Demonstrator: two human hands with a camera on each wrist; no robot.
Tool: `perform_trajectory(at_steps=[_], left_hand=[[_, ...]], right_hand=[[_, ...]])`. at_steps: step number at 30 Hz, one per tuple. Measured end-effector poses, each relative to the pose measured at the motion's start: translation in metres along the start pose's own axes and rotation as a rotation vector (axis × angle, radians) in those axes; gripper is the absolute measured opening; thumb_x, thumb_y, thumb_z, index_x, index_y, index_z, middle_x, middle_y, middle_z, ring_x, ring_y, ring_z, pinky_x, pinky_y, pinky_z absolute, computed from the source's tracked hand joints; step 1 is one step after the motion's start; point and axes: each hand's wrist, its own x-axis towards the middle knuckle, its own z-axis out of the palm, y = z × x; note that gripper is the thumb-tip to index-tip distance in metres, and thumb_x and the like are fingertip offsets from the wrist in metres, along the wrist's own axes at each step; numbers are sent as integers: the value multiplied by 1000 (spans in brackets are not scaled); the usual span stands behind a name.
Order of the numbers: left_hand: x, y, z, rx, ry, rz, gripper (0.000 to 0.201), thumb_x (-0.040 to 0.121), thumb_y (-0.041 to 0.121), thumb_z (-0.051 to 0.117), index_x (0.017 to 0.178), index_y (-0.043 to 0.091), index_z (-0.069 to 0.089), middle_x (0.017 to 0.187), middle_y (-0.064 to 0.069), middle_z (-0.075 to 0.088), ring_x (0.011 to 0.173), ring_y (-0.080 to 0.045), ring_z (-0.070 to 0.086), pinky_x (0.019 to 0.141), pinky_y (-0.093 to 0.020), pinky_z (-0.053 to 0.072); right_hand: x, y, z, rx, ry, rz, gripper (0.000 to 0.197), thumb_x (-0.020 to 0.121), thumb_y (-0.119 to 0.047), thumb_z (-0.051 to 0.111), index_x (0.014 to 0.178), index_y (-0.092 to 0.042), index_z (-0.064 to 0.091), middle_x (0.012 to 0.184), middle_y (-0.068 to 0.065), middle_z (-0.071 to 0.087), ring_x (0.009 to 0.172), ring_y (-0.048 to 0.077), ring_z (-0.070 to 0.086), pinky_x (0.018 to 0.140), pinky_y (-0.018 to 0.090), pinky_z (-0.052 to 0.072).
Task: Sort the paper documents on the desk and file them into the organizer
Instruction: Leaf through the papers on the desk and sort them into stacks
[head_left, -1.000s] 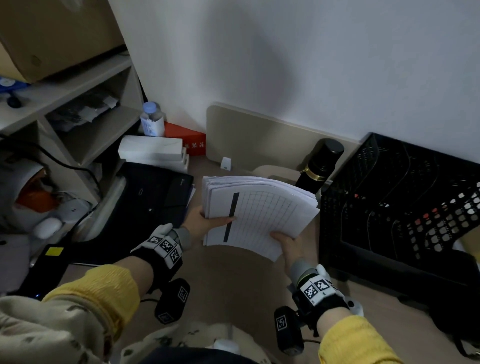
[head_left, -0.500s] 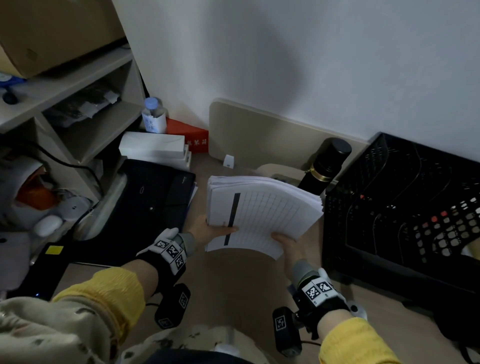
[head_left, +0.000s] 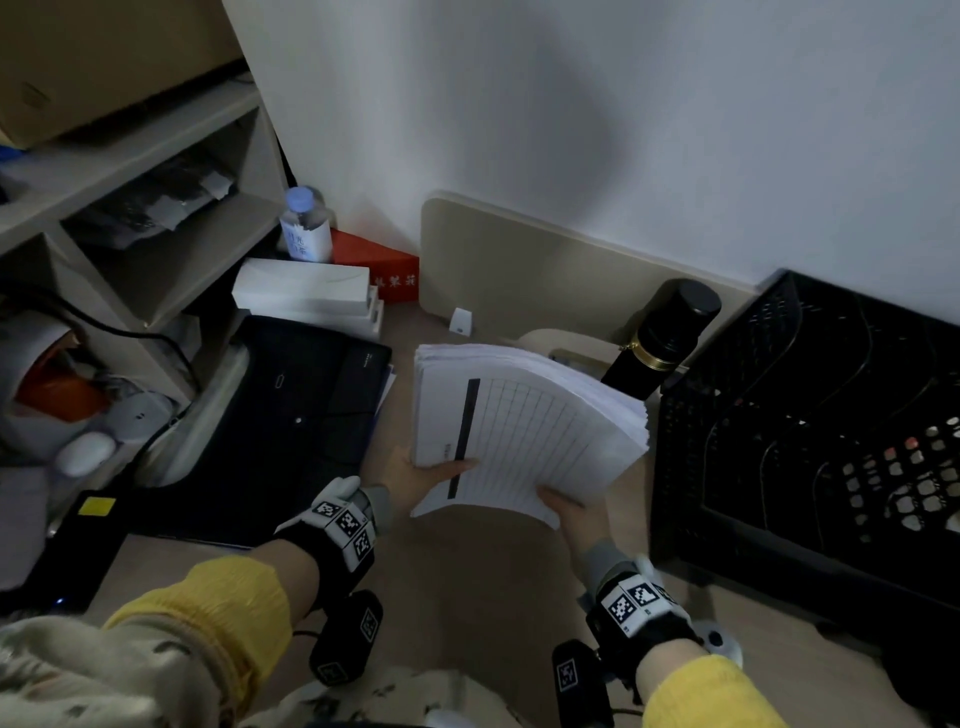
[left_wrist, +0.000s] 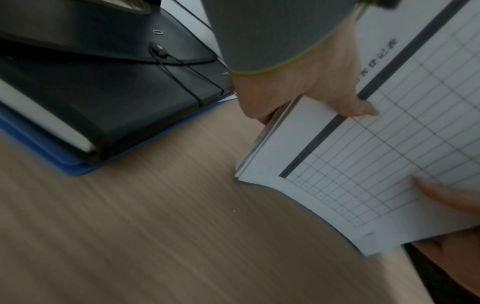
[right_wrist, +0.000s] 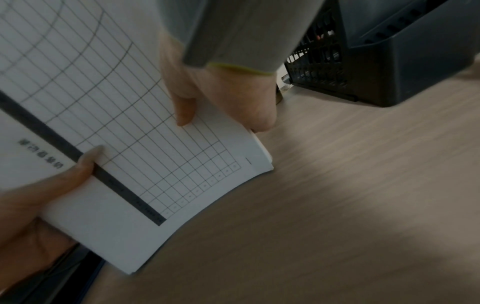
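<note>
A thick stack of white papers (head_left: 524, 431), its top sheet a ruled table with a dark bar, hangs above the wooden desk (head_left: 467, 582). My left hand (head_left: 421, 475) grips the stack's left edge, thumb on top. At the stack's near right corner my right hand (head_left: 569, 512) pinches it, thumb on the top sheet. The stack (left_wrist: 376, 144) bows between the left hand (left_wrist: 311, 86) and the other hand's thumb. The right wrist view shows the right hand (right_wrist: 221, 98) on the same stack (right_wrist: 116, 123). A black mesh organizer (head_left: 810, 431) stands just right of the papers.
A black thermos (head_left: 660, 338) stands behind the stack, beside the organizer. A black folder with elastic cord (head_left: 291, 415) lies on a blue folder (left_wrist: 64, 162) at the left. White boxes (head_left: 306, 291), a bottle (head_left: 306, 223) and shelves (head_left: 156, 218) fill the back left.
Both hands keep the same grip on the stack. It has shifted slightly toward the organizer, and the view has drifted a little.
</note>
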Motion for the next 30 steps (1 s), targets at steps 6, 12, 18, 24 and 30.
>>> perform_trajectory(at_steps=[6, 12, 18, 24, 30], left_hand=[[4, -2, -11, 100, -41, -66, 27, 74, 25, 80, 96, 19, 65, 92, 6, 68, 90, -11, 66, 88, -30, 53], [-2, -7, -19, 137, -76, -162, 41, 81, 23, 73, 116, 4, 62, 114, -13, 67, 99, -26, 66, 88, -36, 54], [-10, -9, -25, -49, -105, -236, 55, 89, 51, 52, 130, 14, 55, 121, -11, 65, 111, -27, 63, 103, -45, 46], [-15, -9, -18, -14, -105, -157, 51, 96, 45, 44, 133, 10, 50, 124, -11, 63, 111, -27, 62, 102, -43, 47], [-18, -10, -17, -8, -12, -101, 40, 99, 26, 44, 127, -1, 53, 110, -16, 63, 100, -27, 60, 94, -38, 49]], right_hand=[[-2, 3, 0, -106, -31, 20, 42, 81, -12, 71, 118, 5, 59, 109, 16, 67, 93, 30, 64, 80, 38, 54], [-17, 6, -1, -111, -62, 69, 35, 84, -11, 66, 117, -4, 58, 98, 11, 68, 85, 27, 66, 72, 38, 56], [-26, 6, -19, -75, -74, 148, 38, 83, -15, 68, 118, -4, 57, 106, 15, 68, 92, 33, 66, 75, 44, 55], [-36, 10, -26, -144, -78, 125, 37, 84, -21, 67, 117, -6, 60, 108, 14, 70, 96, 31, 67, 82, 48, 54], [-49, 9, -20, -207, -31, -13, 30, 92, -19, 54, 122, -19, 54, 112, 5, 66, 97, 20, 65, 74, 32, 53]])
